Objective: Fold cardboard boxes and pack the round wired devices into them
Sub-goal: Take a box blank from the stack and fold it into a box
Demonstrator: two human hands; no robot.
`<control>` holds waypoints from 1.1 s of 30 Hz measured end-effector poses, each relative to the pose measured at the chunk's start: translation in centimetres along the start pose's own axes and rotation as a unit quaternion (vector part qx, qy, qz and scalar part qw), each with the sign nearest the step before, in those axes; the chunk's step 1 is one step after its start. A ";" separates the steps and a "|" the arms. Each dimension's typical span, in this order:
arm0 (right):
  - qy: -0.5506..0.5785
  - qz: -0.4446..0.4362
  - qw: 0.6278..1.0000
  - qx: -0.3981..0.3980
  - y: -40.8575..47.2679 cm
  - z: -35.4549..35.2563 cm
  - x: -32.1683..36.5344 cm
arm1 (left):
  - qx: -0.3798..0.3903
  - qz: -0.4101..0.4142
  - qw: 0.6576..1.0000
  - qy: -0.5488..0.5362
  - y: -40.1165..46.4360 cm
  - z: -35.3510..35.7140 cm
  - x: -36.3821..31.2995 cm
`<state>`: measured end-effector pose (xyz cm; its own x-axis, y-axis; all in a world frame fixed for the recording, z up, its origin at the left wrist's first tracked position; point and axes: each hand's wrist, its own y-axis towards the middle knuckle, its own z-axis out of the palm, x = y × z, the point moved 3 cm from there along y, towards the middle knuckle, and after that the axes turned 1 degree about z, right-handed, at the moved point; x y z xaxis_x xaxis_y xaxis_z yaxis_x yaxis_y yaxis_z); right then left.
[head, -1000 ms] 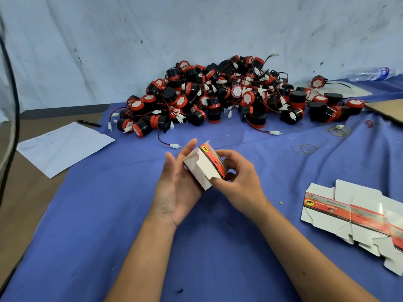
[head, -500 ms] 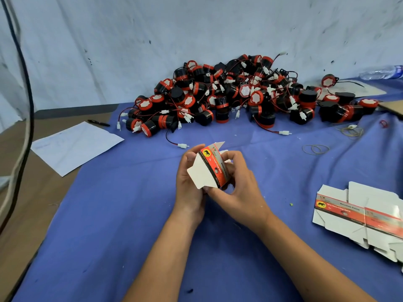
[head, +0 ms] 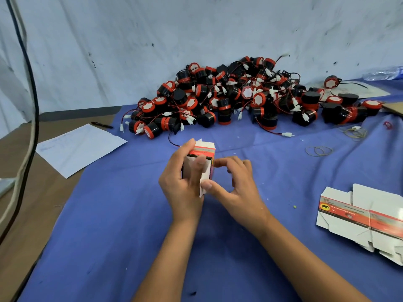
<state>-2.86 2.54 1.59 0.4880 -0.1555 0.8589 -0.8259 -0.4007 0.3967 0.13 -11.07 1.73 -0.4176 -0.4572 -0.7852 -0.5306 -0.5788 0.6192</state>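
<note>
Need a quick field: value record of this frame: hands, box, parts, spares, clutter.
left hand: left hand grips the small white cardboard box with red band
right hand: right hand pinches a white flap at the box's near end
box state: partly folded, held above the blue table cloth; no device visibly inside
parts: pile of round black-and-red wired devices at the far side, against the wall
spares: flat unfolded white cardboard boxes at the right
clutter: white paper sheet, black pen, rubber bands
</note>
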 end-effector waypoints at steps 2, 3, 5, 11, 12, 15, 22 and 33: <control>0.116 0.017 0.993 0.029 0.2 -0.1 -0.2 | 0.023 0.063 0.996 0.052 0.0 0.2 -0.5; 0.166 0.029 0.985 0.039 0.3 -0.1 -0.4 | 0.039 0.073 0.995 0.051 -0.1 0.5 -0.5; 0.193 0.049 0.980 0.021 0.3 -0.2 -0.8 | 0.069 0.041 0.997 0.016 -0.1 1.0 -0.5; 0.307 0.106 0.945 -0.032 0.7 -0.7 -1.4 | 0.136 -0.171 0.964 -0.151 -0.1 1.6 0.3; 0.319 0.109 0.941 -0.032 0.9 -0.7 -1.5 | 0.160 -0.193 0.954 -0.162 -0.4 1.9 0.3; 0.328 0.108 0.938 -0.029 1.0 -0.8 -1.6 | 0.203 -0.191 0.945 -0.172 -0.8 2.4 -0.3; 0.309 0.110 0.945 0.001 0.9 -1.0 -1.5 | 0.174 -0.149 0.963 -0.139 -1.1 2.7 -0.7; 0.270 0.127 0.953 -0.051 1.2 -1.2 -2.8 | 0.196 -0.123 0.967 -0.110 -1.3 3.2 -0.3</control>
<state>-5.58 3.61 0.02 0.0740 0.2633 0.9619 -0.9346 -0.3181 0.1590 -1.41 -8.09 1.14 -0.3677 -0.1591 -0.9162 -0.8546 -0.3307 0.4004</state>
